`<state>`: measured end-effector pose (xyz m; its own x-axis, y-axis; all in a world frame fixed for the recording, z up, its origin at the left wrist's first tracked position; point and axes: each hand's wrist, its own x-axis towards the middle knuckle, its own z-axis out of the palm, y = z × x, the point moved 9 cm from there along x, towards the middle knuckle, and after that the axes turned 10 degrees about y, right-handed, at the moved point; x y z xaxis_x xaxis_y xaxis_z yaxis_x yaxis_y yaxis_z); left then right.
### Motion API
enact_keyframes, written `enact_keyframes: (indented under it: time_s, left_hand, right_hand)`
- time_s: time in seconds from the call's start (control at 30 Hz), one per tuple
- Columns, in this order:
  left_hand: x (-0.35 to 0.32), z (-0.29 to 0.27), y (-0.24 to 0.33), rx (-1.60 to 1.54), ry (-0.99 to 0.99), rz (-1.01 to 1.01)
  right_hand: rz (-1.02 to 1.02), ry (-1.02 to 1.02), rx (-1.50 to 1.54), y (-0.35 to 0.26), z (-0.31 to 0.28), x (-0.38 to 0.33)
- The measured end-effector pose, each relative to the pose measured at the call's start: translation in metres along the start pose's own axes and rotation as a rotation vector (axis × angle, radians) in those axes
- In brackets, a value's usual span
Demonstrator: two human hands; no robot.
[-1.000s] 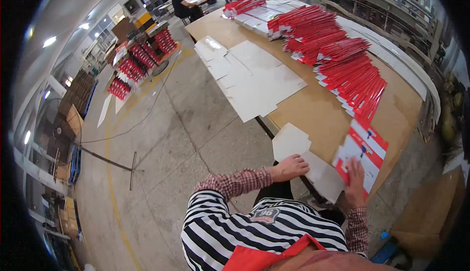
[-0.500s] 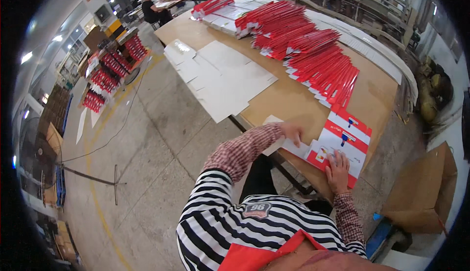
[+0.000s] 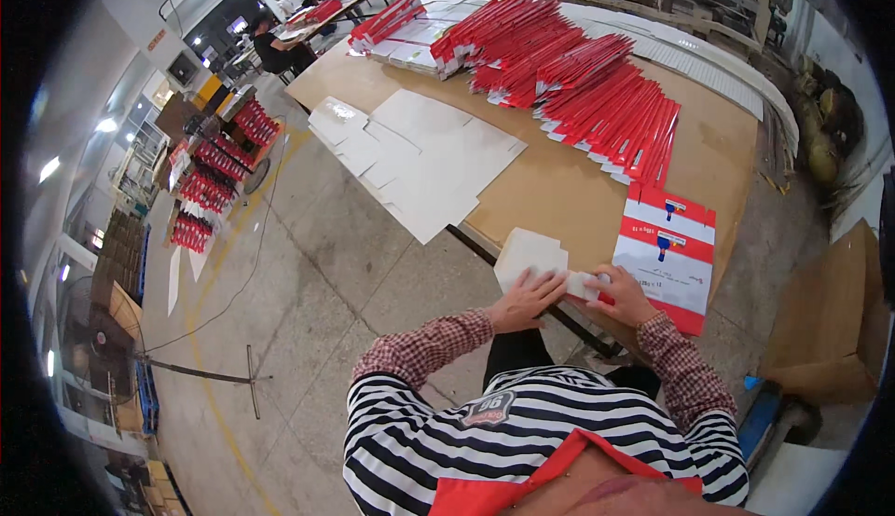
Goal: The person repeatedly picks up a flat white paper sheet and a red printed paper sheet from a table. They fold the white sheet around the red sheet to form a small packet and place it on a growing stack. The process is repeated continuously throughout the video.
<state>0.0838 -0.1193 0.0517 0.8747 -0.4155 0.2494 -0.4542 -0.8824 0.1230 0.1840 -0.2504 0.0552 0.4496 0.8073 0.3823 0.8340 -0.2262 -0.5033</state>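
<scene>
Head view: left hand (image 3: 528, 300) touches, right hand (image 3: 623, 294) pinches white cardboard (image 3: 531, 253).

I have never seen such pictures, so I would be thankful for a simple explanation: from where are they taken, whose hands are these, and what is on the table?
There is no robot here: a person works with two bare hands. A wide fisheye camera on the person's head looks down, so straight edges appear bent. The left hand lies on a pale card; the right hand seems to pinch a small white piece. On the brown table, a printed red-and-white sheet lies beside the right hand, a long row of overlapping red pieces lies farther off, and large white sheets lie left of them.
</scene>
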Motion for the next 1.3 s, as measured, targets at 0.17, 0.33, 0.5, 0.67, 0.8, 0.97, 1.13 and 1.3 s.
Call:
enact_keyframes:
  time_s: [0.17, 0.33, 0.5, 0.67, 0.8, 0.97, 1.13, 1.3]
  left_hand:
    - [-0.057, 0.011, -0.063, -0.090, 0.280, -0.073]
    - [-0.085, -0.008, -0.067, -0.470, 1.119, -1.092]
    - [-0.062, 0.046, -0.067, -1.310, 1.176, -1.260]
    - [0.060, -0.001, 0.010, -0.448, 0.519, -0.144]
    - [0.085, 0.016, 0.022, -0.205, 0.169, 0.050]
    - [0.099, 0.029, 0.014, -0.259, 0.215, 0.052]
    - [0.104, 0.046, 0.015, -0.130, 0.125, 0.058]
    - [0.108, 0.053, 0.020, -0.017, 0.128, 0.066]
  right_hand:
    - [-0.025, -0.013, 0.036, -0.020, -0.006, -0.021]
    - [0.032, -0.045, 0.013, -0.016, -0.002, -0.022]
    - [-0.033, 0.022, -0.007, -0.012, -0.003, -0.030]
    - [0.087, -0.126, -0.016, -0.004, 0.011, -0.034]
    - [0.084, -0.030, -0.239, -0.007, -0.027, -0.053]
    - [0.216, 0.136, -0.311, 0.014, -0.053, -0.065]
    - [0.238, 0.089, -0.287, 0.017, -0.046, -0.069]
    - [0.221, 0.064, -0.323, 0.018, -0.035, -0.074]
